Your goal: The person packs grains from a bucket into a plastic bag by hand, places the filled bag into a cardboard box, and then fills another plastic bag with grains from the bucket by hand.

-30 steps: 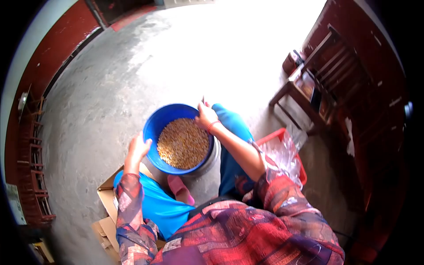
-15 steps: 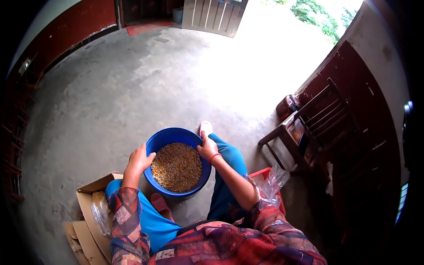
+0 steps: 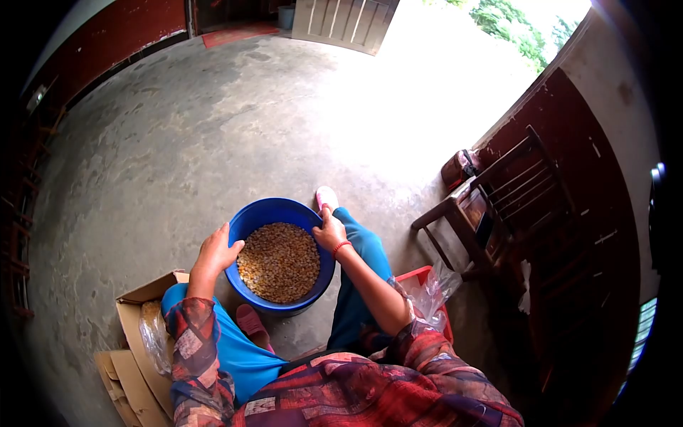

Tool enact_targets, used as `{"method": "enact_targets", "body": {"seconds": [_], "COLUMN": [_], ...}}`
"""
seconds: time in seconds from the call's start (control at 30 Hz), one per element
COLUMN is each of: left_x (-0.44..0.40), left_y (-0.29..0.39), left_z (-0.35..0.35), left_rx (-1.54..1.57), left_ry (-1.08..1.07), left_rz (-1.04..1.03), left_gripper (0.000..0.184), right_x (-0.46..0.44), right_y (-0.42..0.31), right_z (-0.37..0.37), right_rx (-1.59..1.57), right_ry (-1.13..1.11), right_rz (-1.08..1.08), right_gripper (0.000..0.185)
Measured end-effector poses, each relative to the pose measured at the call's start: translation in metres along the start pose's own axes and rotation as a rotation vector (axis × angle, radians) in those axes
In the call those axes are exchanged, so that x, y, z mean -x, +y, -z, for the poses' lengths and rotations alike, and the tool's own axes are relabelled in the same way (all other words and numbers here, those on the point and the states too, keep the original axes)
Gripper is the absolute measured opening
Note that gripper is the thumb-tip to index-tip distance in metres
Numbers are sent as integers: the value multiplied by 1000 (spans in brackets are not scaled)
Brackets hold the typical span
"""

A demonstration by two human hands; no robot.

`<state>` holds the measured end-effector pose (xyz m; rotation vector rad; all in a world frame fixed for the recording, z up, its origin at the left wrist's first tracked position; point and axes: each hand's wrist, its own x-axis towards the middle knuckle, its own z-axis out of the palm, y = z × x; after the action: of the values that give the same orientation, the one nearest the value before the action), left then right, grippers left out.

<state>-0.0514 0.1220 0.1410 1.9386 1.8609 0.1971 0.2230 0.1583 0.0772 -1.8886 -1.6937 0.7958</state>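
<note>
Two containers sit nearer the body than the blue bucket (image 3: 282, 210): a cardboard box (image 3: 133, 331) to its left and a red basket (image 3: 448, 329) with a clear bag (image 3: 432, 293) to its right, likely kept within easy reach. The bucket is between the legs (image 3: 245, 363), the left hand (image 3: 215, 254) with its fingers on the left rim and the right hand (image 3: 329, 231) gripping the right rim, an opposed hold that likely keeps the yellow kernels (image 3: 279, 263) level; whether its base touches the floor (image 3: 163, 164) I cannot tell. Beyond the bucket, off to the right, a wooden chair (image 3: 459, 213) stands near the wall (image 3: 580, 132).
</note>
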Motion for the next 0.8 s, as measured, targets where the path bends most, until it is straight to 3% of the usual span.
{"method": "enact_targets", "body": {"seconds": [0.43, 0.8], "left_x": [3, 5], "left_y": [-3, -1], "left_z": [0, 2], "left_rx": [18, 25], "left_ry": [4, 11], "left_rz": [-39, -58], "left_gripper": [65, 65], "right_x": [-1, 1], "right_y": [7, 4], "right_z": [-6, -4], "right_rx": [13, -22], "right_ry": [72, 38], "right_rz": [55, -34], "right_gripper": [28, 28]}}
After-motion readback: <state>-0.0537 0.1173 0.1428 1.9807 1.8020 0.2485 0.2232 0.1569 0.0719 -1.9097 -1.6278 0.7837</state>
